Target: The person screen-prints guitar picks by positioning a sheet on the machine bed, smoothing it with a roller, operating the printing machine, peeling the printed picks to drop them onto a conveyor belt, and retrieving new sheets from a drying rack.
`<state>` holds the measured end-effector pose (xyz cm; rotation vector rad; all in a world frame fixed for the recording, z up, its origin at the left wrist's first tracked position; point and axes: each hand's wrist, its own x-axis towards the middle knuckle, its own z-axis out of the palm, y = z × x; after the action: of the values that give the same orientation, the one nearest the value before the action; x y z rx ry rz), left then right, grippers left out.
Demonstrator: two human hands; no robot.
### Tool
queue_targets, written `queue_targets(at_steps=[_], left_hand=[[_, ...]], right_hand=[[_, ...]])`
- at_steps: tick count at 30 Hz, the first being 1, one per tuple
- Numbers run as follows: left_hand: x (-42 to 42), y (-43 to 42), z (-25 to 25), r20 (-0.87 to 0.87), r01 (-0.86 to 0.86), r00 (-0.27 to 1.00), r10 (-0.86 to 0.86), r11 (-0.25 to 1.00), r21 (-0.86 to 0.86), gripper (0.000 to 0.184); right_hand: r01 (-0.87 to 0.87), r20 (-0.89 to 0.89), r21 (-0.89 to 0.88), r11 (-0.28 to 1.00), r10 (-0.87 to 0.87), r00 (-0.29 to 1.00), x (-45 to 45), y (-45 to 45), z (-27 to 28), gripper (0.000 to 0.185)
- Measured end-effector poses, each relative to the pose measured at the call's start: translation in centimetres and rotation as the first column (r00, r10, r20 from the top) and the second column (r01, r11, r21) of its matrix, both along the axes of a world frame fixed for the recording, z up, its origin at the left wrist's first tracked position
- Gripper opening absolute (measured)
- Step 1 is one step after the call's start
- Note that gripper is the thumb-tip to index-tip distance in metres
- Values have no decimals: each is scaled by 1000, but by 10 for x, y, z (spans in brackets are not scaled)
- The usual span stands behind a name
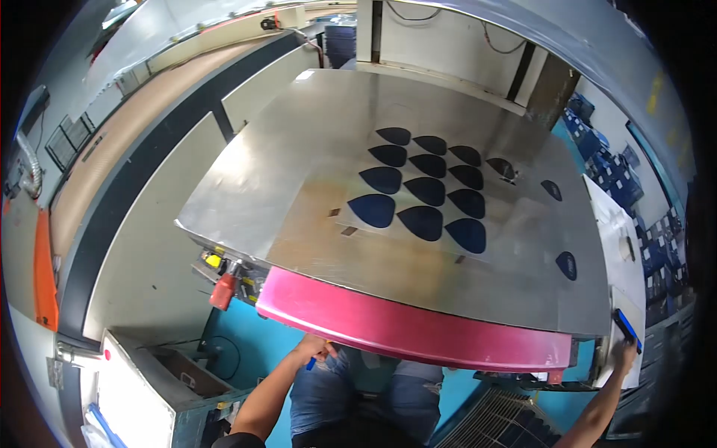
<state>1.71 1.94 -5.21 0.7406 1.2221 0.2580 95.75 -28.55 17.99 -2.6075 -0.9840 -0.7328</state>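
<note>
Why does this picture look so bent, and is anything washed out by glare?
Head view: wide-lens distortion seems to bow the scene, with black corners; glare pales the metal tabletop's left side and whitens the lower-left panel; the dark teardrop pieces stay distinct.

Pieces lie on the table, behind the bar.

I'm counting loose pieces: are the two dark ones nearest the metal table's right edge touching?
Apart: the head view shows bare metal between the upper piece and the lower piece.

Shiny metal tabletop, glossy pink front panel, matt blue pieces.
</note>
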Motion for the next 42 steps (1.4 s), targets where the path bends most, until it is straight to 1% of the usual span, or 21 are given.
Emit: queue_targets(at_steps=[2,4,5,6,8,9,10,11,12,13,14,16,18,19,21,24,28,31,35,38,42], left_hand=[[3,-2,4,-35,-21,999,21,1000,14,21],[10,-5,9,-69,-33,997,34,999,19,22],[11,-7,9,-91,-30,995,32,999,17,23],[12,-6,13,-121,-19,992,22,1000,20,24],[24,-2,28,-118,-2,993,11,997,78,28],[24,-3,24,-114,6,994,4,996,90,29],[23,-7,19,-113,12,994,-1,995,97,29],[24,-8,18,-85,-13,996,19,997,72,31],[26,-9,17,-98,0,995,7,998,63,31],[29,-7,17,-114,16,993,-9,998,60,31],[33,-4,16,-126,28,992,-20,998,61,32],[35,-3,16,-135,20,991,-12,998,60,29],[35,-5,17,-169,46,985,-28,993,107,28],[35,-4,21,-158,25,987,-8,994,104,27],[30,-6,30,-143,-14,989,26,996,88,26],[19,-3,23,-128,-13,992,23,997,81,26],[-5,-1,-36,-43,95,995,-95,995,-2,26],[10,-3,7,35,-135,990,135,991,0,18],[16,-2,23,-7,-142,990,143,990,17,20],[17,-2,33,-2,-169,986,169,985,25,21],[11,0,37,11,-118,993,118,993,25,22]], right_hand=[[218,-147,64,974,-207,967,-43,-24,6,47],[357,-142,-159,921,-379,914,-59,-26,30,49],[295,-306,-57,954,-298,904,-9,-46,21,55],[350,-406,-171,921,-389,827,-92,-23,71,68],[395,-332,137,908,-334,882,-155,4,87,70],[243,-360,302,922,-125,925,-144,9,81,64],[164,-532,480,862,137,836,-124,29,81,53],[-37,-381,462,886,236,894,-158,77,94,45],[1,-593,502,865,343,729,-206,133,117,43],[-48,-731,351,935,306,610,-252,187,139,39],[-263,-523,327,908,406,749,-302,236,144,39],[-588,-372,245,771,635,677,-350,322,136,39],[-627,-273,29,778,610,744,-411,388,146,39],[-640,-285,-1,769,613,737,-426,416,144,39],[-720,-119,34,693,718,686,-436,459,132,33],[-770,8,-92,631,774,633,-484,480,134,28],[-797,155,-241,554,832,532,-596,518,134,22],[-846,56,-192,497,867,496,-701,547,131,21],[-868,-175,-102,486,850,496,-747,557,126,26],[-797,-168,-225,561,783,598,-694,521,139,28],[-687,-136,-138,714,673,727,-557,472,129,31]])
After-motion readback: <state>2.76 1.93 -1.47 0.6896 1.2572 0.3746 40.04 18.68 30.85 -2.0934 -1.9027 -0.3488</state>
